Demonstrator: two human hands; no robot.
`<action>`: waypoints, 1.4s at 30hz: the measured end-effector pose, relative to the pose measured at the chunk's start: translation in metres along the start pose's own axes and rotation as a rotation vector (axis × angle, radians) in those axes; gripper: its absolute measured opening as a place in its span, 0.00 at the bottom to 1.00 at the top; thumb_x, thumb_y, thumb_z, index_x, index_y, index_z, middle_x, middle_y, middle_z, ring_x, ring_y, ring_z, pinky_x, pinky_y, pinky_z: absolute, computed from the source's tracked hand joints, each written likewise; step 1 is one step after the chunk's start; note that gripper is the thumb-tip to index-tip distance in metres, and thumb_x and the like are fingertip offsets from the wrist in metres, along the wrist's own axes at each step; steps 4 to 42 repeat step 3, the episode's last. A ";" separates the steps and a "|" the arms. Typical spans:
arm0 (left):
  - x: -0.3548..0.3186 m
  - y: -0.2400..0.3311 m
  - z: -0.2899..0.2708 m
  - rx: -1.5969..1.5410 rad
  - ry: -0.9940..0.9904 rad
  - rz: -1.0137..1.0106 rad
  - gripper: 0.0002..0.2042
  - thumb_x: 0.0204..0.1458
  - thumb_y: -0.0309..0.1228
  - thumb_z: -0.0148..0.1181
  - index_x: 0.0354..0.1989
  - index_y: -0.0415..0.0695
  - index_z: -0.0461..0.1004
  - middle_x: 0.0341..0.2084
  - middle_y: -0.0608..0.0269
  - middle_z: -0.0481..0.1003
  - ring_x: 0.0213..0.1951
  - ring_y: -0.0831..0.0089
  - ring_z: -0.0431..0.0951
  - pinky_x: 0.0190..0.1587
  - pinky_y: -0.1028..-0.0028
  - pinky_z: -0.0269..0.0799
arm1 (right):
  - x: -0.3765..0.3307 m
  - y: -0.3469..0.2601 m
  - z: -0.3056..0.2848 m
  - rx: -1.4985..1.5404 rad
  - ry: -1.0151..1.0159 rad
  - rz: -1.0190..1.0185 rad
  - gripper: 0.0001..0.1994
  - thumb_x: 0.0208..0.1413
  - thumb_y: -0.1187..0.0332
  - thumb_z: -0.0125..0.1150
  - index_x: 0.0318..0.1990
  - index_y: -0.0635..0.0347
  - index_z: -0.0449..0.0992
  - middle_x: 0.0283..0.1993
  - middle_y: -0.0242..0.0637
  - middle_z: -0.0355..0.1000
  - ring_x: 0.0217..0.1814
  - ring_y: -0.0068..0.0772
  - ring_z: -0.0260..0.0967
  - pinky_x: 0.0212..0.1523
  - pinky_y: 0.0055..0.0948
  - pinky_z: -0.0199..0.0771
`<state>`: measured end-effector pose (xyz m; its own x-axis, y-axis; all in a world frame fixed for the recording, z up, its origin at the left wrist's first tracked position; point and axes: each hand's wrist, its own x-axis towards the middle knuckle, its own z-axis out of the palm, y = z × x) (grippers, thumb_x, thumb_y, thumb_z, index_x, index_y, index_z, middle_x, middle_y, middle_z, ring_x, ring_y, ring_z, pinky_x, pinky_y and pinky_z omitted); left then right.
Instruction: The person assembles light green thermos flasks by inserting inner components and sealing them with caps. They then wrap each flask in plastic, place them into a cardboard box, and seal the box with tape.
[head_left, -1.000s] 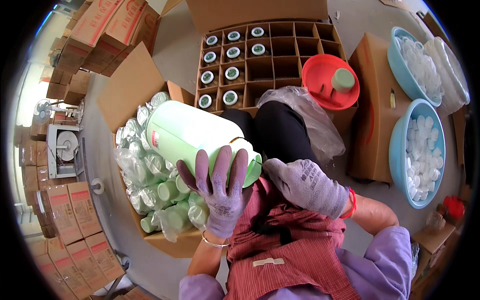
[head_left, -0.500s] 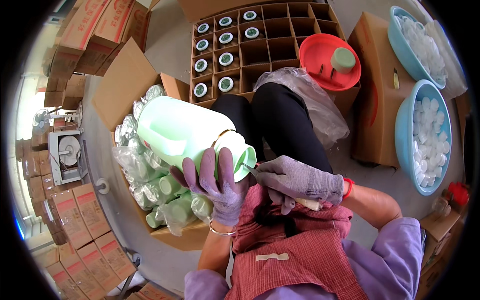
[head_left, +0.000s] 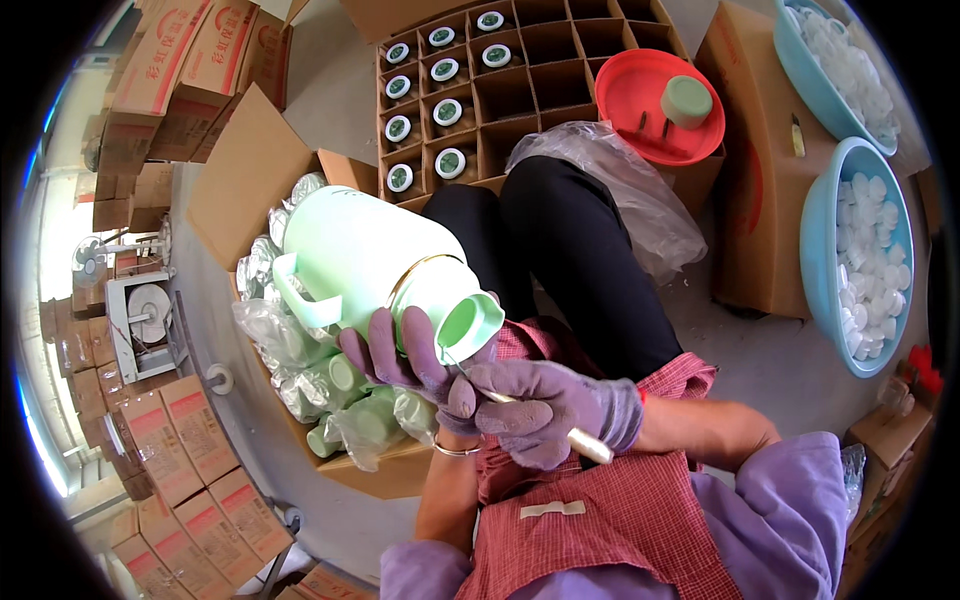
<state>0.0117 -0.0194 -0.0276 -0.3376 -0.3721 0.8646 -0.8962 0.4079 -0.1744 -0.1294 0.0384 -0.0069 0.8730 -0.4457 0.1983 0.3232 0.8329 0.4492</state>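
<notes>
A mint-green vacuum jug (head_left: 375, 245) lies tilted across my lap, its open spouted mouth (head_left: 468, 325) facing me and its handle to the left. Under the neck, my gloved left hand (head_left: 410, 365) supports it with the fingers curved against the side. My gloved right hand (head_left: 560, 405) grips a small knife with a pale handle (head_left: 590, 446), its thin metal blade at the lower lip of the mouth. How far the blade touches the rim is too small to tell. Both gloves are purple-grey and close together.
An open carton (head_left: 385, 478) of plastic-wrapped green jugs stands left. Ahead, a divided carton (head_left: 505, 95) holds several white-rimmed tops. A red basin (head_left: 625, 90) with a green cup (head_left: 687, 102) sits on its right corner. Blue basins (head_left: 815, 250) of white parts stand right.
The jug has turned so its handle shows further left and its spout points right. My right hand has shifted down and left, nearer my left hand, exposing more knife handle.
</notes>
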 end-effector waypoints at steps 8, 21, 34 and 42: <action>0.003 -0.008 0.003 0.077 0.013 0.080 0.32 0.51 0.59 0.60 0.60 0.56 0.64 0.56 0.60 0.63 0.57 0.56 0.66 0.61 0.37 0.57 | 0.005 0.012 0.011 -0.031 0.072 -0.112 0.18 0.72 0.58 0.31 0.57 0.56 0.65 0.16 0.25 0.57 0.09 0.18 0.54 0.11 0.19 0.58; 0.003 -0.008 0.003 0.077 0.013 0.080 0.32 0.51 0.59 0.60 0.60 0.56 0.64 0.56 0.60 0.63 0.57 0.56 0.66 0.61 0.37 0.57 | 0.005 0.012 0.011 -0.031 0.072 -0.112 0.18 0.72 0.58 0.31 0.57 0.56 0.65 0.16 0.25 0.57 0.09 0.18 0.54 0.11 0.19 0.58; 0.003 -0.008 0.003 0.077 0.013 0.080 0.32 0.51 0.59 0.60 0.60 0.56 0.64 0.56 0.60 0.63 0.57 0.56 0.66 0.61 0.37 0.57 | 0.005 0.012 0.011 -0.031 0.072 -0.112 0.18 0.72 0.58 0.31 0.57 0.56 0.65 0.16 0.25 0.57 0.09 0.18 0.54 0.11 0.19 0.58; 0.003 -0.008 0.003 0.077 0.013 0.080 0.32 0.51 0.59 0.60 0.60 0.56 0.64 0.56 0.60 0.63 0.57 0.56 0.66 0.61 0.37 0.57 | 0.005 0.012 0.011 -0.031 0.072 -0.112 0.18 0.72 0.58 0.31 0.57 0.56 0.65 0.16 0.25 0.57 0.09 0.18 0.54 0.11 0.19 0.58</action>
